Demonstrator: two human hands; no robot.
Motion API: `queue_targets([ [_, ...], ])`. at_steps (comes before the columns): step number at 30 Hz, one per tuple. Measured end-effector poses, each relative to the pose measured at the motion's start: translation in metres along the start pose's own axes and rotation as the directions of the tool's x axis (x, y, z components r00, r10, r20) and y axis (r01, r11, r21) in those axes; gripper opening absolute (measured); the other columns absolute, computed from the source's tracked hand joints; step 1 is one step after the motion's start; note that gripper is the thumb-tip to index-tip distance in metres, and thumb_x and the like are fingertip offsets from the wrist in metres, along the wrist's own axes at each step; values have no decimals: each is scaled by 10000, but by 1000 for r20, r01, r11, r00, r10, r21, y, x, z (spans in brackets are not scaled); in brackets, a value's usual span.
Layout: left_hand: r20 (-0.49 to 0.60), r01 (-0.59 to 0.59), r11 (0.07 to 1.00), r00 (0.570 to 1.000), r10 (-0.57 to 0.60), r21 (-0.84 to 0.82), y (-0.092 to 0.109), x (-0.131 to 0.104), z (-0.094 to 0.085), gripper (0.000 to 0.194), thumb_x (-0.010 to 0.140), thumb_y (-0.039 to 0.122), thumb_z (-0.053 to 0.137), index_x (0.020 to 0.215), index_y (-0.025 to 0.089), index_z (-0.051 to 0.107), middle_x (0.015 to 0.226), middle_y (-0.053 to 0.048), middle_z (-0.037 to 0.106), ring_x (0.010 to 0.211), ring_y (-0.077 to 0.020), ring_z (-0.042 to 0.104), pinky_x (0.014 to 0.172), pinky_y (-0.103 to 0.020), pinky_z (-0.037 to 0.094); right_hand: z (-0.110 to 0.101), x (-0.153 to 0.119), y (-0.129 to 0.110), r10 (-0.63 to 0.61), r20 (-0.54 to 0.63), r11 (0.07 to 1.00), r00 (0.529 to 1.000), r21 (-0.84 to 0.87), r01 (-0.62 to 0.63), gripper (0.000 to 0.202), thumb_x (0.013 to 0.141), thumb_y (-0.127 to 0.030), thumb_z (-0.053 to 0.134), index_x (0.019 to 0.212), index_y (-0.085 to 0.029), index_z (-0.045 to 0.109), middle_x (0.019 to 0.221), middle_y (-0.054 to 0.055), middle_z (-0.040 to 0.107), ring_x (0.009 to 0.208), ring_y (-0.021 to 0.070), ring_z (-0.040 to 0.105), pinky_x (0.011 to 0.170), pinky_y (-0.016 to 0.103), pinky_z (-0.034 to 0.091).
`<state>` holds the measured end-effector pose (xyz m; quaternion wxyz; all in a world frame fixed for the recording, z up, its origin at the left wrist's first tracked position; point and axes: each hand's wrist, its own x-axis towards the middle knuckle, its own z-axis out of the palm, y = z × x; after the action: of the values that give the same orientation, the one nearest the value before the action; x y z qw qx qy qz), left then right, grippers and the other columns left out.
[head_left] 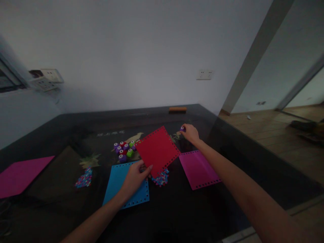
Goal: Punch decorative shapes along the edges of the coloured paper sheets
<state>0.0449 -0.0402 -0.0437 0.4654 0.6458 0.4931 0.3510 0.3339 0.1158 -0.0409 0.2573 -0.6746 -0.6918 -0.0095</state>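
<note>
My left hand (138, 173) pinches the lower left corner of a red sheet (158, 150) with holes punched along its edges. The sheet is tilted above the table, over part of a pile of small colored pieces (162, 179). In my right hand (189, 132), to the right of the red sheet, is a small purple punch (182, 129) with a white top, held between thumb and fingers. A blue punched sheet (116, 180) lies partly under my left hand. The magenta punched sheet (199, 170) lies beside my right forearm.
Several purple, red and green punches (123, 152) stand grouped left of the red sheet. Another pile of small pieces (84, 178) and a pink sheet (22, 173) lie at left. An orange-brown bar (177, 109) rests near the back edge of the dark table (101, 121).
</note>
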Motion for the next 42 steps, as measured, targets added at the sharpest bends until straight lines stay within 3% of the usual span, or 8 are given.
queue_targets([
  [10, 11, 11, 1000, 1000, -11, 29, 1, -1, 2, 263, 771, 409, 512, 818, 158, 573, 624, -7, 593, 526, -153, 549, 499, -251, 436, 14, -6, 12, -52, 148, 964, 988, -252, 89, 233, 858, -365, 512, 955, -175, 607, 999, 121, 658, 926, 231, 610, 728, 302, 433],
  [19, 43, 12, 999, 999, -14, 35, -6, 0, 4, 319, 788, 403, 511, 940, 136, 596, 747, -47, 642, 580, -163, 567, 513, -254, 446, 9, -14, 18, -133, 192, 944, 972, -274, 183, 252, 874, -348, 482, 1014, -172, 597, 1039, 122, 648, 946, 233, 604, 759, 315, 432],
  [26, 69, 29, 998, 997, -33, 58, -4, -2, 4, 307, 793, 401, 511, 942, 147, 597, 674, -18, 617, 571, -164, 570, 529, -258, 453, 7, -18, 16, -163, 191, 947, 968, -246, 207, 254, 850, -307, 527, 1036, -149, 598, 1049, 147, 640, 958, 259, 598, 790, 351, 436],
  [34, 86, 40, 998, 995, -44, 43, -1, -1, 2, 277, 803, 411, 518, 897, 166, 608, 645, -8, 616, 562, -161, 573, 535, -256, 448, -17, -29, 17, -161, 75, 981, 984, -94, 167, 297, 853, -335, 541, 1082, -156, 600, 1085, 137, 627, 1045, 273, 554, 865, 378, 428],
  [40, 107, 55, 998, 993, -56, 12, -5, -1, 1, 288, 808, 416, 528, 908, 159, 611, 664, -9, 629, 567, -156, 564, 543, -260, 443, -49, -81, 27, -117, 3, 986, 993, 123, 116, 240, 866, -298, 509, 1027, -161, 624, 949, 82, 665, 865, 187, 623, 775, 308, 485],
  [42, 112, 65, 998, 991, -66, 14, -5, -1, 2, 285, 810, 411, 532, 908, 156, 611, 668, -11, 630, 568, -153, 562, 546, -260, 444, -57, -101, 31, -92, 9, 947, 996, 310, 84, 210, 849, -302, 529, 969, -178, 647, 957, 73, 674, 862, 189, 634, 782, 324, 492],
])
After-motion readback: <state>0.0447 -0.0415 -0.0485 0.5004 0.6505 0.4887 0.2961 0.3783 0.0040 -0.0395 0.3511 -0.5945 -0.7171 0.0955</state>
